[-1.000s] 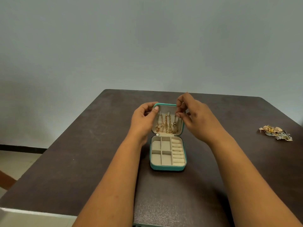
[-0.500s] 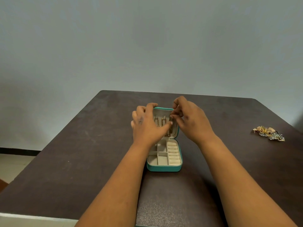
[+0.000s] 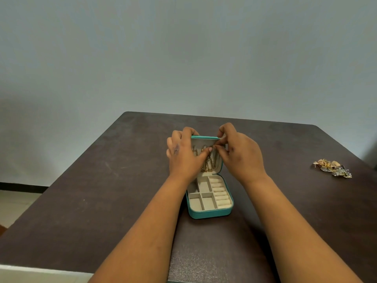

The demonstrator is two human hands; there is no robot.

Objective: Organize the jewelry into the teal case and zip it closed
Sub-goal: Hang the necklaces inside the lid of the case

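Observation:
The teal case (image 3: 210,214) lies open in the middle of the dark table, its lid standing upright. Gold necklaces (image 3: 210,166) hang inside the lid. The base holds beige compartments and ring rolls with nothing visible in them. My left hand (image 3: 183,156) grips the lid's left edge, with its thumb reaching across the lining. My right hand (image 3: 238,154) is at the lid's upper right corner, thumb and fingertips pinching at a necklace near the top. The hands hide much of the lid.
A small heap of loose jewelry (image 3: 332,168) lies on the table (image 3: 102,190) far to the right, near its edge. A plain grey wall stands behind the table. Floor shows past the table's left side.
My left hand has moved from the lid's top left corner to cover more of its left side, thumb now across the lining. My right hand stays pinching at the top right.

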